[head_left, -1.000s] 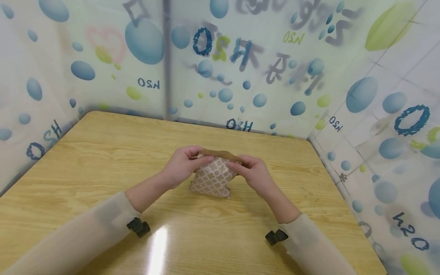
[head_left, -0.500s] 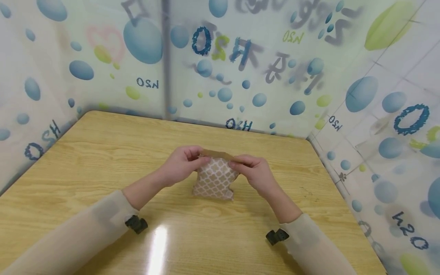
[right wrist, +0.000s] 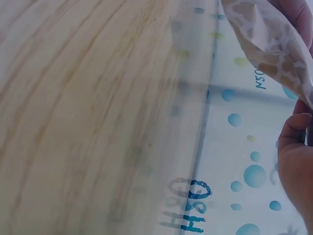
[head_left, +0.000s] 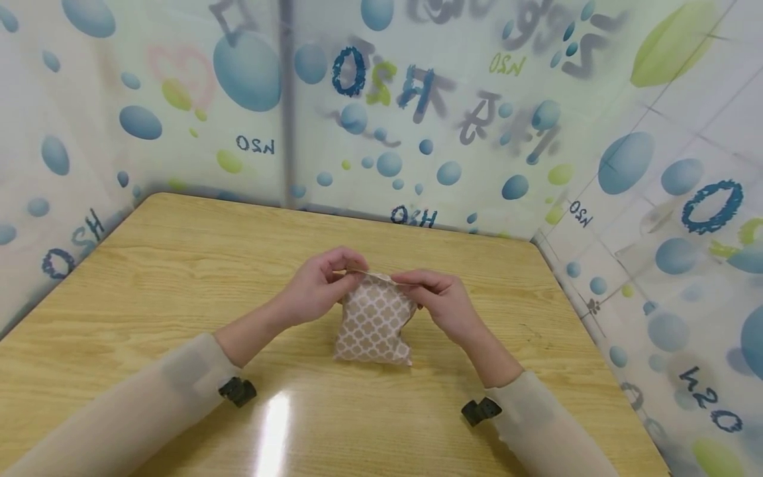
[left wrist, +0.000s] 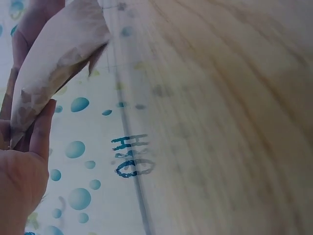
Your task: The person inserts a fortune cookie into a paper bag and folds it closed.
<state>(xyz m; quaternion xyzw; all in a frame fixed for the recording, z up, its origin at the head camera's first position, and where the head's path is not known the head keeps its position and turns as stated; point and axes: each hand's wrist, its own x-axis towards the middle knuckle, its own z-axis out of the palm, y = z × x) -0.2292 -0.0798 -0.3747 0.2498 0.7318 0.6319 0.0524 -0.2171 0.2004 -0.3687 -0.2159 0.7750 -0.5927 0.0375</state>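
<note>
A small paper bag [head_left: 375, 321], brown with a white lattice pattern, hangs between both hands in the middle of the head view. My left hand [head_left: 318, 288] pinches the left end of its top edge, thumb on the near face. At the right end of that edge, my right hand [head_left: 444, 301] pinches it the same way. The bag looks puffed out; what is inside is hidden. In the left wrist view the bag [left wrist: 58, 63] is seen from the side, with its lower corner sticking out. Part of the bag [right wrist: 269, 44] also shows in the right wrist view.
A wood-grain table [head_left: 197, 265] lies under the hands, with a bright glare streak near its front. Behind and beside it hang pale curtains [head_left: 381, 132] printed with blue and green drops. A small black device [head_left: 238, 391] sits at each cuff.
The brown top strip of the bag has tipped out of sight, and the patterned face now shows larger. The bag's lower end has come nearer. Both hands keep their hold.
</note>
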